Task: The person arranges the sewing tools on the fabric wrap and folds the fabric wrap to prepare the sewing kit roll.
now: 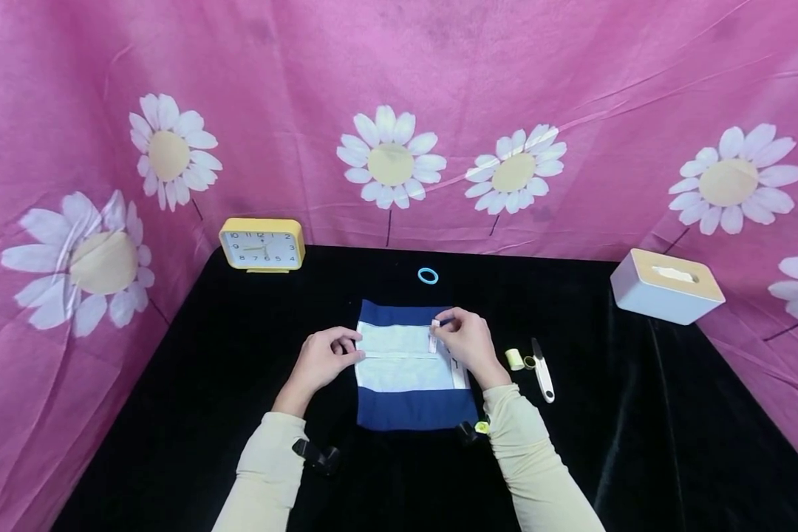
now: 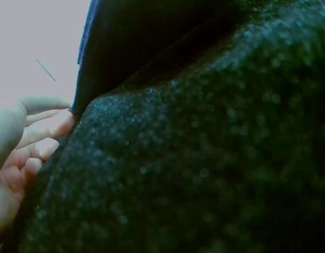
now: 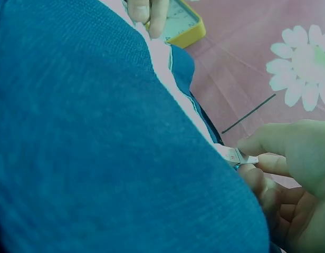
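A blue cloth piece [image 1: 412, 410] with a broad white middle section and a seam across it lies in front of me on the black cover. My left hand [image 1: 322, 362] holds its left edge between thumb and fingers; in the left wrist view, the fingertips [image 2: 62, 121] meet that edge. At the right side, my right hand [image 1: 468, 343] pinches a small white label [image 1: 434, 337] with faint print. The right wrist view shows this label [image 3: 231, 154] between thumb and fingers, partly hidden by them. Another white strip [image 1: 458, 374] lies along the cloth's right edge.
Right of the cloth lie a pale yellow spool [image 1: 514, 360], a small dark-centred ring [image 1: 529, 362] and a white-handled tool with a dark blade [image 1: 543, 377]. A blue ring [image 1: 428, 275], yellow clock [image 1: 262, 244] and tissue box [image 1: 667, 287] stand farther back.
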`<control>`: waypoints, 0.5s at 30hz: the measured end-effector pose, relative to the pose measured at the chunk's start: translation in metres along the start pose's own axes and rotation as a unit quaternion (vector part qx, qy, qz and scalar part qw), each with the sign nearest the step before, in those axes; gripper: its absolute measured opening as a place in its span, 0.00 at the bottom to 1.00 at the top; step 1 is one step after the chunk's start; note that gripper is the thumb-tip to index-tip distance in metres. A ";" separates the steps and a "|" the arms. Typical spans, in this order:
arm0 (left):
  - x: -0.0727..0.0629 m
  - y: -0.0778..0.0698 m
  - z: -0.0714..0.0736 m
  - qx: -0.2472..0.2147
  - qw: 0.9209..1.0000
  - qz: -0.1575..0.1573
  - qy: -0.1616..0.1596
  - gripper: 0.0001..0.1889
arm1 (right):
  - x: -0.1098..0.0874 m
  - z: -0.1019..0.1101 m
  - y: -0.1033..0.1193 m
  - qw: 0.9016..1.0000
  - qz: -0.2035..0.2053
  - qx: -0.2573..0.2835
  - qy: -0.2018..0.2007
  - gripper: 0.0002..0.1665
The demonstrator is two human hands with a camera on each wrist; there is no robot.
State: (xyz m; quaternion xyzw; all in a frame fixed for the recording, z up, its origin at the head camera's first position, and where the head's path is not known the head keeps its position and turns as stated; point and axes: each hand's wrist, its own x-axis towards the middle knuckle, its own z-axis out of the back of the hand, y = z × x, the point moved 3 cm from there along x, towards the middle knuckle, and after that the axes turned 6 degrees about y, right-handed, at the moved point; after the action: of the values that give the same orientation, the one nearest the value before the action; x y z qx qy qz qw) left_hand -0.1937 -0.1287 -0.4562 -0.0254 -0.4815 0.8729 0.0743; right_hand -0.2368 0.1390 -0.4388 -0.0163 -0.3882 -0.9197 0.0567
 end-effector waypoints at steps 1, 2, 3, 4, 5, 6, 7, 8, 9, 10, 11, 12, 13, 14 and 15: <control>0.000 0.000 0.000 0.000 1.000 0.001 0.000 0.10 | 0.000 0.000 -0.001 1.000 -0.001 0.000 0.000 0.09; 0.000 0.000 0.000 0.001 1.000 0.001 0.000 0.10 | 0.000 -0.001 -0.001 1.000 0.000 0.001 0.000 0.09; 0.000 0.000 0.000 0.001 1.000 -0.001 -0.001 0.10 | 0.000 -0.001 -0.002 1.000 0.001 0.002 0.001 0.09; 0.000 0.000 0.000 0.000 1.000 -0.003 -0.002 0.10 | 0.000 -0.001 -0.002 1.000 0.003 0.004 0.002 0.09; 0.001 0.000 0.000 0.001 1.000 -0.005 -0.003 0.10 | -0.001 -0.001 -0.002 1.000 0.006 0.006 0.003 0.09; 0.001 0.001 0.000 0.001 1.000 -0.008 -0.004 0.10 | -0.001 -0.001 -0.002 1.000 0.009 0.008 0.004 0.09; 0.001 0.001 0.000 0.001 1.000 -0.010 -0.005 0.10 | -0.001 -0.002 -0.002 1.000 0.010 0.009 0.005 0.09; 0.001 0.001 0.000 0.001 1.000 -0.011 -0.006 0.10 | -0.001 -0.002 -0.002 1.000 0.012 0.011 0.005 0.09; 0.001 0.002 0.000 0.001 1.000 -0.012 -0.006 0.10 | -0.001 -0.002 -0.003 1.000 0.014 0.011 0.006 0.09; 0.001 0.002 0.000 0.001 1.000 -0.011 -0.007 0.10 | -0.001 -0.002 -0.003 1.000 0.014 0.011 0.007 0.09; 0.001 0.002 0.000 0.002 1.000 -0.009 -0.006 0.11 | -0.001 -0.003 -0.004 1.000 0.014 0.011 0.008 0.09; 0.001 0.003 0.000 0.003 1.000 -0.008 -0.006 0.11 | -0.001 -0.003 -0.004 1.000 0.014 0.010 0.009 0.09; 0.001 0.003 0.000 0.003 1.000 -0.006 -0.006 0.11 | -0.001 -0.003 -0.005 1.000 0.013 0.007 0.010 0.09; 0.001 0.003 0.000 0.005 1.000 -0.005 -0.004 0.11 | -0.001 -0.004 -0.005 1.000 0.013 0.004 0.011 0.09; 0.001 0.004 0.000 0.005 1.000 -0.003 -0.004 0.11 | -0.001 -0.004 -0.005 1.000 0.013 0.001 0.012 0.09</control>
State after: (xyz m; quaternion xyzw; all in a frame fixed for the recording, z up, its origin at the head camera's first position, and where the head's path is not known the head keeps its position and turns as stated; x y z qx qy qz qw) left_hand -0.1952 -0.1302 -0.4592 -0.0199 -0.4772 0.8753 0.0756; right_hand -0.2362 0.1402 -0.4454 -0.0105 -0.3886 -0.9185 0.0732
